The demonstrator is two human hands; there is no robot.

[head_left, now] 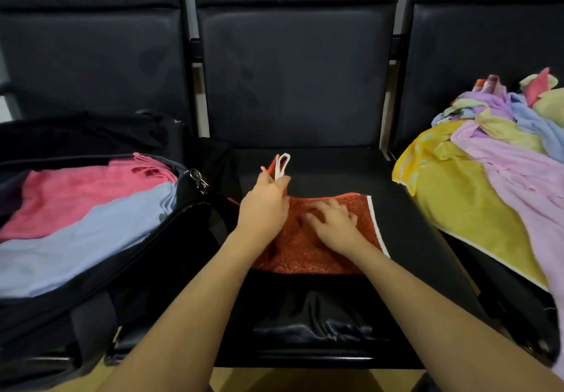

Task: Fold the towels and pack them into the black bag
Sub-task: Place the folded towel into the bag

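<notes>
Hiding the orange towel point(320, 254) partly, left hand point(264, 208) pinches its corner.

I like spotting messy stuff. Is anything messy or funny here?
Yes. The towel pile on the right seat is a crumpled heap, spilling over the seat's front edge. The towels in the black bag lie flat.

An orange towel point(308, 251) with a white edge and a white hanging loop lies on the middle seat point(406, 208), near its front edge, its far left corner lifted. The black bag point(171, 236) sits open on the left seat, holding 2 folded towels, a pink towel point(76, 190) behind a light blue towel point(76, 245). A loose heap of towels point(500, 159) in yellow, pink, lilac and blue covers the right seat.
</notes>
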